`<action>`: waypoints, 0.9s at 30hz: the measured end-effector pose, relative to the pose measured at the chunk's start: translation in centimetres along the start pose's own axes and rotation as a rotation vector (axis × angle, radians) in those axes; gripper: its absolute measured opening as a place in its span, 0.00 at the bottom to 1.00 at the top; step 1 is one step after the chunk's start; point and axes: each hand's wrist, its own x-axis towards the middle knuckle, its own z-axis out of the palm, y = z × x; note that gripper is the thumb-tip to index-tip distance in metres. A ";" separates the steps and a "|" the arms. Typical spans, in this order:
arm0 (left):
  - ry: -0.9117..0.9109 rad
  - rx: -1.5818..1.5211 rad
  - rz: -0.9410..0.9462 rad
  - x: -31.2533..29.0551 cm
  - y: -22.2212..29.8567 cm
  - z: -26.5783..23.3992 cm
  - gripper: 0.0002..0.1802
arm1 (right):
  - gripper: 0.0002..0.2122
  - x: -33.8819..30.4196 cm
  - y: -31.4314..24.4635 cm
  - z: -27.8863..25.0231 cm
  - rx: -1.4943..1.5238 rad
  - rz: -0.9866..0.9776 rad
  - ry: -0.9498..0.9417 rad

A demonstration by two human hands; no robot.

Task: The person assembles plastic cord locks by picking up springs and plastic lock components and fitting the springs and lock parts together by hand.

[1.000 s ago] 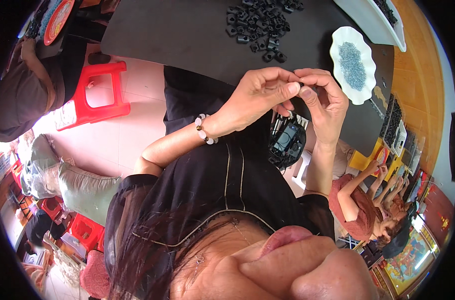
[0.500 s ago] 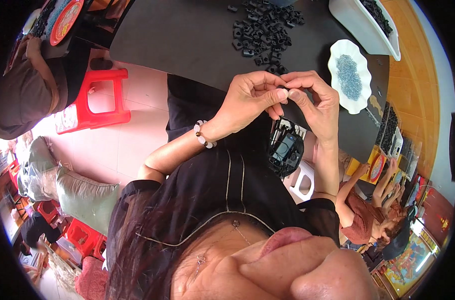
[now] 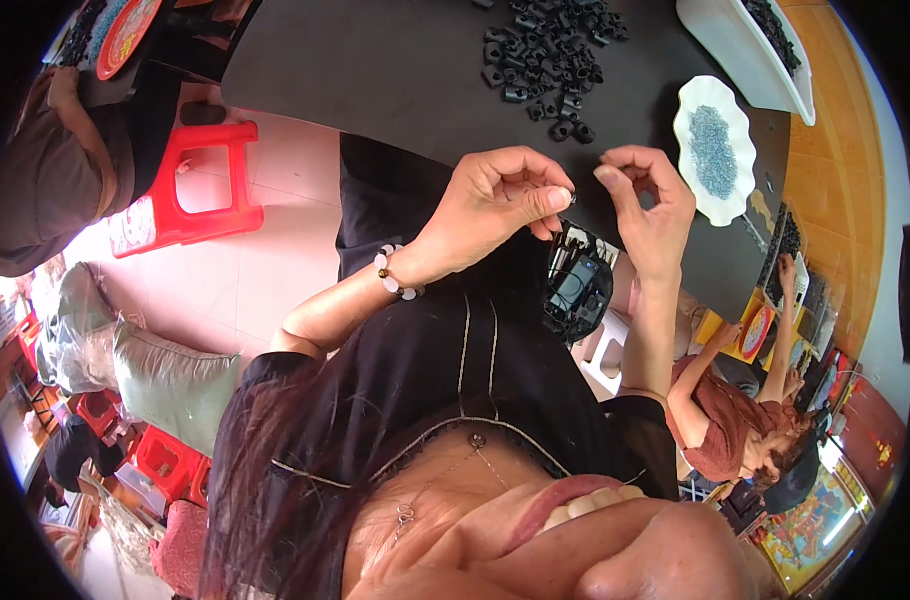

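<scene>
Reading the clock around the gap between the two hands, the left hand (image 3: pixel 505 205) lies at nine o'clock, thumb and forefinger pinched on one small dark piece (image 3: pixel 573 199) at their tips; its exact shape is too small to make out. The right hand (image 3: pixel 657 212) sits at three o'clock, clear of the left, its thumb tip and forefinger tip close to each other; whether a bead is caught between them cannot be told. One bracelet (image 3: pixel 389 272) of pale and dark beads circles the left wrist. At twelve o'clock, one heap of black parts (image 3: pixel 550 60) lies on the dark counter (image 3: pixel 375 85), several dozen at a glance, too overlapped for an exact count. Between two and three o'clock stands one white scalloped dish (image 3: pixel 723 212) with a single mound of pale blue beads (image 3: pixel 713 152), too many to number. Between one and two o'clock is one white tub (image 3: pixel 737 65) with more dark pieces inside. One black device (image 3: pixel 580 285) with a small screen is at six o'clock, below the hands. Farther off at nine o'clock stands one red stool (image 3: pixel 245 180), and two stuffed sacks (image 3: pixel 170 385) rest at eight o'clock.
</scene>
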 end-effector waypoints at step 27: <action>0.017 -0.022 -0.102 -0.6 1.1 -1.2 0.15 | 0.08 7.7 0.6 1.9 -0.324 -0.285 -0.020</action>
